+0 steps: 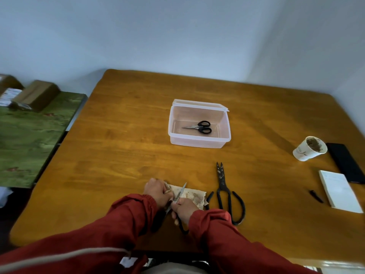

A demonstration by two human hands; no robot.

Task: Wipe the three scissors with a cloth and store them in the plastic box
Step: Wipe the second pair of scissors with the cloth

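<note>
**At lower centre, the second pair gets its wipe**

At the left edge of the frame, a green mat (29, 135) with cardboard packs lies off the table (118, 145) and plays no part.

Low in the middle, the left hand (158, 191) has its fingers curled, bunching one end of the stained cloth (194, 195) against the blade. The held scissors (181, 191) point up and away, tip showing above the knuckles. Just to the right, the right hand (184, 209) is wrapped round the handle, with a black loop poking out below it.

Above them, mid-frame, the box (197, 142) stands open with its lid tipped back. The small scissors (199, 127) lie flat inside, so one of three looks done.

Right of the cloth, the black shears (227, 194) lie on the wood, blades speckled with dirt and one handle touching the cloth's edge. They probably come last.

To wipe well:
- Keep the handle steady and draw the cloth from pivot towards tip.
- Keep the fingers on the flat, never across the edge.
- Turn to a cleaner patch of cloth, as this one is already soiled.
- Do both faces before moving to the box.

At far right sit a cup (309, 148), a pen (316, 195), a pad (337, 190) and a phone (345, 162).
</note>
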